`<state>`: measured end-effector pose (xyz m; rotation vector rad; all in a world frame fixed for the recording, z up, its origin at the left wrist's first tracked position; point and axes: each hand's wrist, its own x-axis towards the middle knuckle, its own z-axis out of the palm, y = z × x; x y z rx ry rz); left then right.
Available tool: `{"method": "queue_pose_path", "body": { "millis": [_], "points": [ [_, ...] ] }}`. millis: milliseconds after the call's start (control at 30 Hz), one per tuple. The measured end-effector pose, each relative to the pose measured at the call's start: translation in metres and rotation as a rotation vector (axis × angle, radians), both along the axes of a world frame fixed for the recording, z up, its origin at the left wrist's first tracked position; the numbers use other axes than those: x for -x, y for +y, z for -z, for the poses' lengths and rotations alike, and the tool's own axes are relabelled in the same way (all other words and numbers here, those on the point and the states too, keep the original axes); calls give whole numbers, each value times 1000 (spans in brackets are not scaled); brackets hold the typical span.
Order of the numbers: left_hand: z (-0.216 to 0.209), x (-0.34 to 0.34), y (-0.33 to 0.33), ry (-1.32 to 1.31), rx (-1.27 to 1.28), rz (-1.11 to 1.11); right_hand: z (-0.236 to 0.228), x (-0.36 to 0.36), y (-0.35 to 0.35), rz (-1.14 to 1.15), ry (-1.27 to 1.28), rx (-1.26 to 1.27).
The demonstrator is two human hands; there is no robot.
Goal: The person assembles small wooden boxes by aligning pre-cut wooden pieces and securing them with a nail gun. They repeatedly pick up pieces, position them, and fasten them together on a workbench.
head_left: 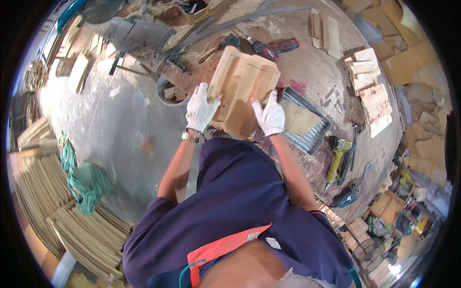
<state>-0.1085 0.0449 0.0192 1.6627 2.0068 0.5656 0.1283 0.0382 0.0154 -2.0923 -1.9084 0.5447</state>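
Observation:
A pale wooden tray with raised strips running along it is tilted at an angle in front of my body. My left hand, in a white knit glove, grips its left edge with the thumb toward the wood. Against the right edge, my right hand, gloved the same way, holds it with the thumb pressed to the side. The fingers behind the edges are partly hidden. Next to my right hand lies a grey metal box with a brown card on its ribbed contents.
A bucket of wood offcuts stands left of the tray. Beyond it lie a red and black drill and a circular saw. A yellow-green air tool, stacked wooden pieces and a green cloth are around me.

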Motion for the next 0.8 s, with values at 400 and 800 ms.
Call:
{"method": "queue_pose_path", "body": {
  "millis": [400, 800],
  "points": [
    [28, 3, 4, -165, -109, 108, 22, 6, -23, 56, 70, -25],
    [-3, -1, 14, 41, -163, 56, 22, -78, -23, 113, 524, -199]
  ]
}}
